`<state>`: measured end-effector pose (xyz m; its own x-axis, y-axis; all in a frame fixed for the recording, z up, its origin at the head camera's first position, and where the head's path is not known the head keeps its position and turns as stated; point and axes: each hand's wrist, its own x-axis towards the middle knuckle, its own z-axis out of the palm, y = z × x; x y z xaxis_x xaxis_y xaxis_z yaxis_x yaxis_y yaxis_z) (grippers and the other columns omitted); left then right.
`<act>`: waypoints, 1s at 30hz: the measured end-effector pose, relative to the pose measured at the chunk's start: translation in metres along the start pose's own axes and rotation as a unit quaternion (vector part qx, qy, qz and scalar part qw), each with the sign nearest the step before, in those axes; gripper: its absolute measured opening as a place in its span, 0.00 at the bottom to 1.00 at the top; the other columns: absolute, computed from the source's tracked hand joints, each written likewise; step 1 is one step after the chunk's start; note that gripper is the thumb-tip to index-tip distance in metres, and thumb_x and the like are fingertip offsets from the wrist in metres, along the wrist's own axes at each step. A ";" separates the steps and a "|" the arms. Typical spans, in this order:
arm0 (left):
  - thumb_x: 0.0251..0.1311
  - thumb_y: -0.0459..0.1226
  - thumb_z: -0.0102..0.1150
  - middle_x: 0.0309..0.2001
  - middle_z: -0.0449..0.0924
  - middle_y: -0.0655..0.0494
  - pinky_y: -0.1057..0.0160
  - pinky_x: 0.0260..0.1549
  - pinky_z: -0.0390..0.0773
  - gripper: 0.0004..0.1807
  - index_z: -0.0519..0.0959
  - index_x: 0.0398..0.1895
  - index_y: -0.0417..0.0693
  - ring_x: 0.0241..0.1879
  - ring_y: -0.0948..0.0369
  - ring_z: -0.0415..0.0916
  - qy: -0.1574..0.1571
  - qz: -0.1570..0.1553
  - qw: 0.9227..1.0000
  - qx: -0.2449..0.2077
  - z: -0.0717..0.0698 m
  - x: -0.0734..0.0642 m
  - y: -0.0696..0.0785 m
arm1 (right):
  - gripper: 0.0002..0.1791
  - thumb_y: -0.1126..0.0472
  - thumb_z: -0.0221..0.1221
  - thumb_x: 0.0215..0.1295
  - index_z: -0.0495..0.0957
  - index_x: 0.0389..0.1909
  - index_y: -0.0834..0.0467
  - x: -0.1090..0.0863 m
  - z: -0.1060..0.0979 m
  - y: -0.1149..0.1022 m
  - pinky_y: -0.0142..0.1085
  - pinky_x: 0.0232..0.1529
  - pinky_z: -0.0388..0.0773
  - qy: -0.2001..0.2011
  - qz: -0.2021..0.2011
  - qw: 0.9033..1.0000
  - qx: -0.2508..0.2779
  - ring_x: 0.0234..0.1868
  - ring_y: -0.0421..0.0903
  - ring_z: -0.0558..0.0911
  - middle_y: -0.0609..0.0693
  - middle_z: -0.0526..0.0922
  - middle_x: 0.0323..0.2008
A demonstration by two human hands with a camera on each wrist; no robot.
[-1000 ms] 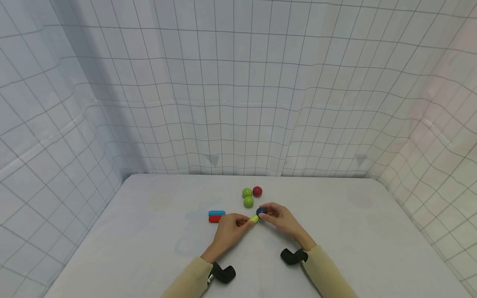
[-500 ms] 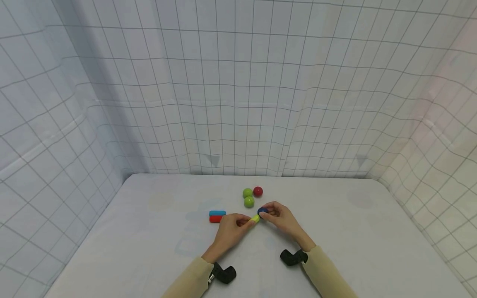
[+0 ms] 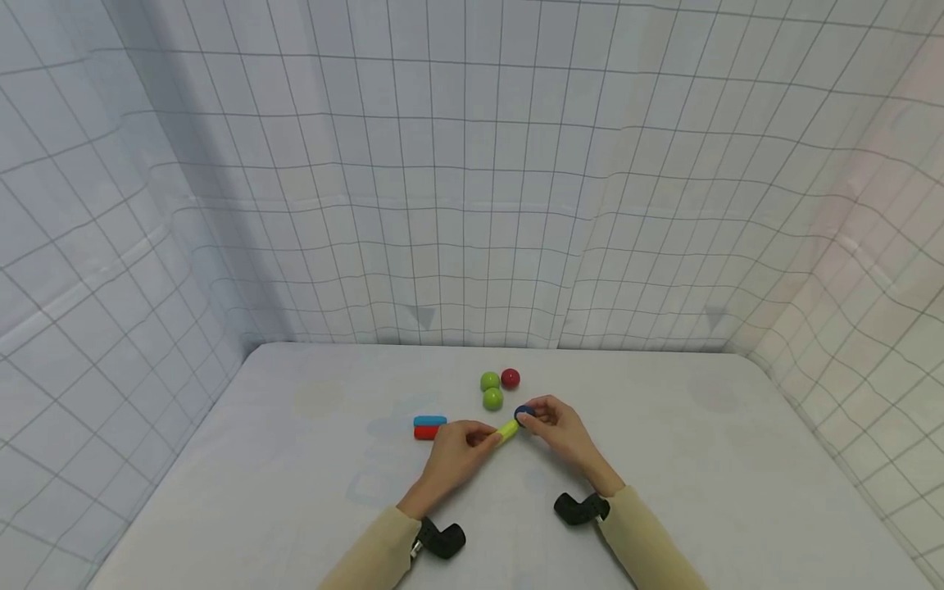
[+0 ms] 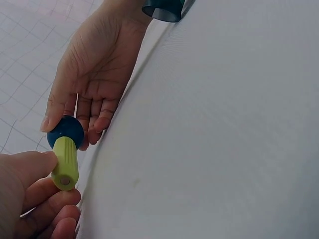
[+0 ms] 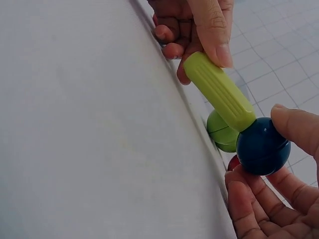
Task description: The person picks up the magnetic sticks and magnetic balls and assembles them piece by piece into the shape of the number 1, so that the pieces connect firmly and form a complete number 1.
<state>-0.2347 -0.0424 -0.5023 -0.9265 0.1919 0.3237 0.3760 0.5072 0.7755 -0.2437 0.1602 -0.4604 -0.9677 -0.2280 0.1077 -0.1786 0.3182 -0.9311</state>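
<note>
Sleeves (image 3: 372, 553) in cream lie over the near part of a matte white tabletop (image 3: 701, 459), a black wrist mount (image 3: 445, 542) at the left cuff. Ahead, the left hand (image 3: 453, 459) pinches a ribbed yellow-green rod (image 3: 507, 431), whose far end touches the dark blue ball (image 5: 263, 146) pinched by the right hand (image 3: 564, 434). Red rod (image 3: 425, 433) and light-blue rod (image 3: 430, 421) lie side by side, left; farther back sit two green balls (image 3: 492, 399) and a red ball (image 3: 510, 378). Beyond the table's far edge hangs rippled white grid-lined cloth (image 3: 472, 180), enclosing both sides too.
</note>
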 end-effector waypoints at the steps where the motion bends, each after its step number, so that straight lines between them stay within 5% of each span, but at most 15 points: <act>1: 0.59 0.43 0.64 0.27 0.81 0.63 0.69 0.26 0.73 0.11 0.86 0.36 0.45 0.26 0.70 0.73 -0.001 -0.002 1.000 0.000 0.000 0.000 0.000 | 0.15 0.64 0.62 0.63 0.75 0.46 0.70 0.000 0.000 0.000 0.34 0.37 0.77 0.004 0.003 1.000 0.006 0.36 0.51 0.80 0.54 0.80 0.35; 14: 0.62 0.38 0.61 0.29 0.81 0.61 0.67 0.29 0.76 0.09 0.85 0.36 0.42 0.28 0.67 0.74 0.015 -0.003 1.000 0.005 -0.004 0.006 0.002 | 0.13 0.64 0.62 0.63 0.76 0.44 0.69 0.003 0.000 0.002 0.38 0.35 0.78 0.073 0.024 0.997 0.015 0.32 0.50 0.79 0.52 0.78 0.31; 22: 0.61 0.32 0.60 0.32 0.79 0.56 0.65 0.31 0.75 0.05 0.84 0.38 0.41 0.31 0.63 0.74 0.057 0.044 0.997 0.024 -0.004 0.019 0.005 | 0.14 0.63 0.62 0.63 0.76 0.45 0.69 0.004 -0.002 0.004 0.39 0.37 0.79 0.067 0.033 0.997 0.032 0.35 0.53 0.80 0.52 0.78 0.33; 30: 0.58 0.32 0.64 0.42 0.76 0.49 0.60 0.39 0.77 0.13 0.81 0.46 0.39 0.41 0.53 0.74 0.059 0.040 0.996 0.045 -0.001 0.034 0.005 | 0.14 0.63 0.61 0.63 0.75 0.45 0.69 0.004 -0.003 0.005 0.41 0.40 0.79 0.050 0.037 0.997 0.048 0.36 0.54 0.80 0.53 0.78 0.34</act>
<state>-0.2642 -0.0337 -0.4868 -0.8831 0.1370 0.4488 0.4410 0.5691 0.6940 -0.2488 0.1638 -0.4641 -0.9913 -0.1136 0.0670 -0.0928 0.2404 -0.9662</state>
